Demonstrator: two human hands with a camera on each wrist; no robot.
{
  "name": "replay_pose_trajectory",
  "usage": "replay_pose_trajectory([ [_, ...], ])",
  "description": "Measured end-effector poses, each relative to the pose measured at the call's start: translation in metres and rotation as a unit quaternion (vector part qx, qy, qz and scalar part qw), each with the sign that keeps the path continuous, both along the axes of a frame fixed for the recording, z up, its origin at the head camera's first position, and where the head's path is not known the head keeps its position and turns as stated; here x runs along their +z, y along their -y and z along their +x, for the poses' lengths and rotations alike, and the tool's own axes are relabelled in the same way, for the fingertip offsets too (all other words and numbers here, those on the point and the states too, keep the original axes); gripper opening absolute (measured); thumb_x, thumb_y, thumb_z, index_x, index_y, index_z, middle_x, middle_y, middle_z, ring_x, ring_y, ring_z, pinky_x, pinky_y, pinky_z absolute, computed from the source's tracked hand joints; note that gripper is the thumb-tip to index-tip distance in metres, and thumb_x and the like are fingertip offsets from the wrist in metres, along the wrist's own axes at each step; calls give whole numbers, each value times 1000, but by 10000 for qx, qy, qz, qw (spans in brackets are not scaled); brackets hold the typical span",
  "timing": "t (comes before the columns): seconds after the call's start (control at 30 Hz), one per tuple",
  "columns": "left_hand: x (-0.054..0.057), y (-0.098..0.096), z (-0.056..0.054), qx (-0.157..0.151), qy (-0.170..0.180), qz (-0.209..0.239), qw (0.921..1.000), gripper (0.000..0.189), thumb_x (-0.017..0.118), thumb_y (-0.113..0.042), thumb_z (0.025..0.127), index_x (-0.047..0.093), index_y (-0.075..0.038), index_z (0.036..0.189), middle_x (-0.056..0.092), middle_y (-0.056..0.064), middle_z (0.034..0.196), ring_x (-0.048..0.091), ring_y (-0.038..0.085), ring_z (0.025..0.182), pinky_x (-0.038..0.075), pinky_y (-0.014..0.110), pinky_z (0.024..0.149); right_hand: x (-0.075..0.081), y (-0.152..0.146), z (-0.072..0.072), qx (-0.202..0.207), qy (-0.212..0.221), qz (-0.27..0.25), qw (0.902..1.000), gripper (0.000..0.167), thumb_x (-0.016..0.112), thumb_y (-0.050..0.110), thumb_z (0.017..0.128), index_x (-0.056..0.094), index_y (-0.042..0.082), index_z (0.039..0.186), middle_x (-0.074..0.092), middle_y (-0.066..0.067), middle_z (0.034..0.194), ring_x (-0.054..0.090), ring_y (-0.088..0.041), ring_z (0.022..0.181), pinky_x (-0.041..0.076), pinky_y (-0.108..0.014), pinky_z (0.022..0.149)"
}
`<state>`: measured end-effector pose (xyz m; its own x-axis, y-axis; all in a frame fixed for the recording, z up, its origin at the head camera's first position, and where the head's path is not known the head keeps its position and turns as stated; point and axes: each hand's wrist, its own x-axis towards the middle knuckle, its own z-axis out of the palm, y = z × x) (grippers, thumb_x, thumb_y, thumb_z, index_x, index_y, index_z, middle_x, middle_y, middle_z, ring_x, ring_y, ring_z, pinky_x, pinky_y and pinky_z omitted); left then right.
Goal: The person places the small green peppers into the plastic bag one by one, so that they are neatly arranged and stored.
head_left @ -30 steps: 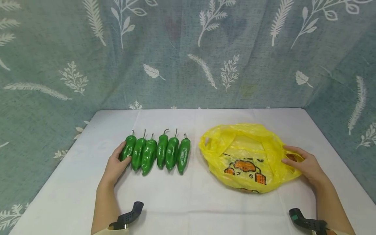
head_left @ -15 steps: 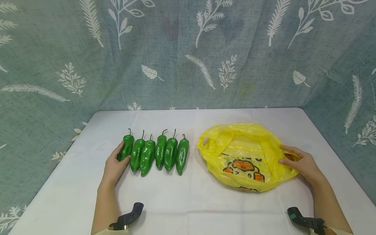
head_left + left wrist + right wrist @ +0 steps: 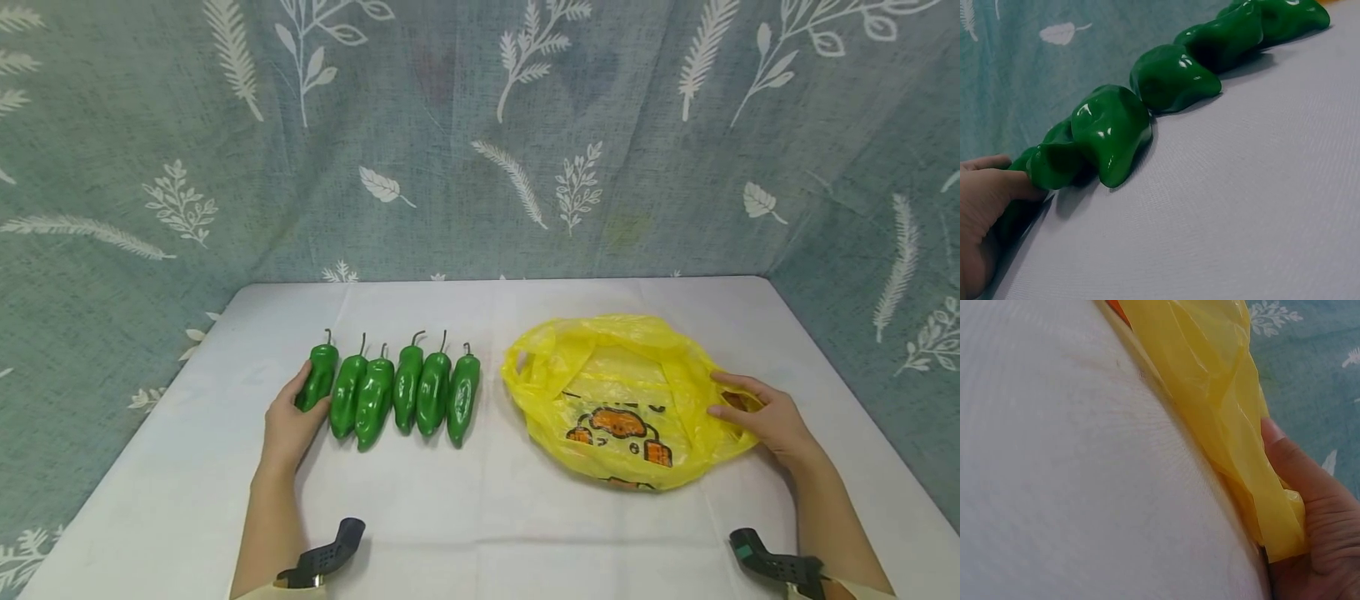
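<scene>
Several glossy green peppers lie in a row on the white table, stems pointing away. My left hand [image 3: 291,429] holds the leftmost pepper [image 3: 322,371] between thumb and fingers at its lower end. In the left wrist view, my thumb [image 3: 1013,185] lies beside the neighbouring pepper [image 3: 1057,164]. To the right of the row, a yellow plastic bag [image 3: 547,400] with an orange cartoon print lies flat, its mouth spread wide. My right hand [image 3: 780,425] holds the bag's right handle, thumb and fingers apart around it; some fingers are hidden in the right wrist view.
The remaining peppers, such as the rightmost pepper [image 3: 463,400], lie between my left hand and the bag. A green curtain with white leaf prints [image 3: 480,200] hangs behind and beside the white table [image 3: 540,542].
The leftmost pepper has shifted slightly left with my left hand, widening the gap to its neighbour. My right hand stays at the bag handle. The whole view has drifted slightly.
</scene>
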<state>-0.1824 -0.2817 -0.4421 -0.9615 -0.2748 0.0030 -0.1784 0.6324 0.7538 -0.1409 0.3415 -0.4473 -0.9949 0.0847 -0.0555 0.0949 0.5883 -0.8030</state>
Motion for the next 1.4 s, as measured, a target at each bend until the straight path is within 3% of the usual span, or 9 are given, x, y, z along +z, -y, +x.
replay_pose_trajectory([
  [0.27, 4, 0, 3, 188, -136, 298, 9993, 69, 57, -23, 93, 21, -27, 151, 23, 17, 154, 26, 43, 138, 26, 59, 108, -2, 0, 2, -20, 27, -127, 9999, 72, 69, 41, 84, 44, 1, 138, 34, -26, 146, 32, -40, 129, 30, 5, 75],
  [0.57, 20, -5, 7, 542, -762, 812, 9923, 68, 60, -22, 92, 25, -33, 149, 25, 6, 155, 28, 36, 138, 29, 55, 108, 1, 1, 1, -16, 75, -88, 9999, 73, 69, 42, 84, 44, 0, 138, 34, -26, 147, 29, -42, 132, 31, 4, 77],
  [0.63, 24, -7, 6, 512, -867, 873, 9911, 68, 61, -21, 91, 27, -33, 149, 26, 4, 155, 29, 35, 138, 29, 54, 109, 2, 2, 1, -24, 99, -53, 9999, 73, 68, 42, 85, 43, 1, 139, 33, -25, 147, 29, -42, 133, 37, -7, 93],
  [0.7, 28, -9, 5, 448, -938, 859, 9909, 68, 62, -19, 91, 28, -31, 148, 27, 4, 154, 30, 34, 138, 30, 52, 109, 4, 2, 0, -43, 121, -57, 9999, 73, 68, 42, 85, 43, 1, 139, 33, -25, 147, 27, -42, 133, 36, -28, 107],
  [0.77, 33, -12, 4, 380, -966, 828, 9911, 68, 63, -18, 90, 30, -30, 148, 28, 4, 154, 30, 32, 138, 30, 51, 109, 4, 3, -2, -31, 116, -123, 9999, 73, 68, 42, 85, 42, 0, 139, 32, -25, 148, 26, -43, 134, 31, -51, 109],
  [0.83, 36, -14, 4, 309, -961, 814, 9916, 67, 62, -17, 90, 30, -29, 148, 29, 4, 153, 30, 32, 138, 30, 51, 110, 5, 4, -3, -22, 104, -172, 9998, 73, 68, 42, 85, 42, -1, 138, 32, -25, 148, 26, -43, 134, 26, -60, 106],
  [1.2, 52, -41, 5, -247, -1029, 745, 9916, 67, 62, -16, 91, 31, -29, 148, 28, 1, 154, 31, 29, 139, 32, 46, 110, 3, 2, -5, 18, 50, -271, 9996, 71, 68, 38, 86, 42, -2, 139, 32, -26, 147, 26, -43, 134, 26, -60, 106],
  [1.27, 54, -47, 6, -414, -1051, 716, 9910, 67, 63, -15, 90, 31, -27, 148, 29, 4, 154, 32, 31, 138, 33, 48, 108, 2, 1, -4, 30, 26, -202, 9998, 70, 68, 37, 86, 43, -1, 139, 33, -25, 147, 28, -42, 134, 28, -57, 107],
  [1.4, 56, -58, 5, -772, -1134, 714, 9880, 67, 63, -15, 90, 31, -26, 148, 30, 6, 153, 34, 32, 136, 35, 51, 106, 1, 0, -2, 4, 30, -78, 10000, 70, 67, 39, 86, 44, 0, 138, 35, -24, 146, 31, -40, 132, 35, -39, 108],
])
